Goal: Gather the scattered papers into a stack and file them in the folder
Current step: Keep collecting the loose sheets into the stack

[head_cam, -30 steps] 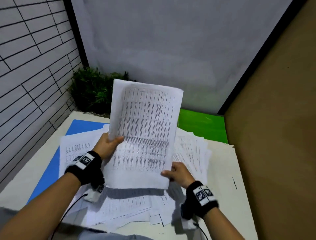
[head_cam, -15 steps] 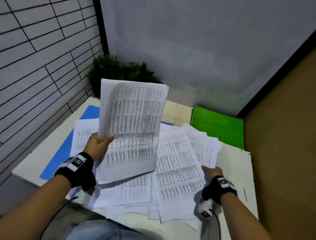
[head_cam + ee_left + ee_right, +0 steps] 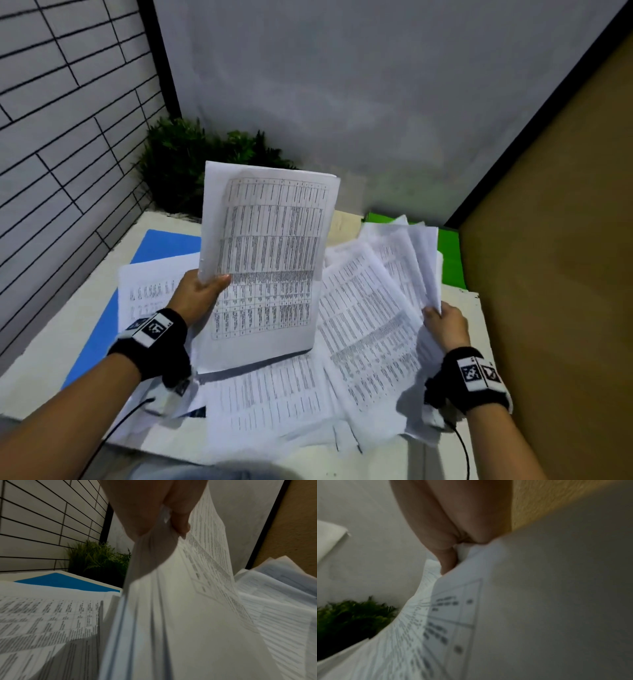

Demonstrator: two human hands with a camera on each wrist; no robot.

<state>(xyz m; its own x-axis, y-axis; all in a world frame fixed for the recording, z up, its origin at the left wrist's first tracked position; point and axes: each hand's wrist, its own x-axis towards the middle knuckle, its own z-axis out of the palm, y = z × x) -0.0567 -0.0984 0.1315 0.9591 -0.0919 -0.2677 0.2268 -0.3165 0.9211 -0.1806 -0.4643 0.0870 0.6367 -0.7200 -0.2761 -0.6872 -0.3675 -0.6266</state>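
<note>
My left hand (image 3: 200,296) grips the left edge of a stack of printed sheets (image 3: 267,263), held upright above the table; the left wrist view shows my thumb (image 3: 180,520) pinching that stack (image 3: 180,615). My right hand (image 3: 443,320) pinches the near edge of a few loose sheets (image 3: 423,260) at the right and lifts them off the pile; the right wrist view shows the same sheets (image 3: 505,608) pinched close up. Scattered papers (image 3: 363,335) cover the table. A blue folder (image 3: 161,245) lies under them at the left.
A green folder (image 3: 448,257) lies at the back right, partly covered by paper. A potted plant (image 3: 191,164) fills the back left corner. A tiled wall stands on the left and a brown board (image 3: 548,274) close on the right. The white table's front edge (image 3: 164,448) is near me.
My right hand let go of the upright stack, moved right and took hold of loose sheets there, now lifting them. My left hand keeps the stack upright.
</note>
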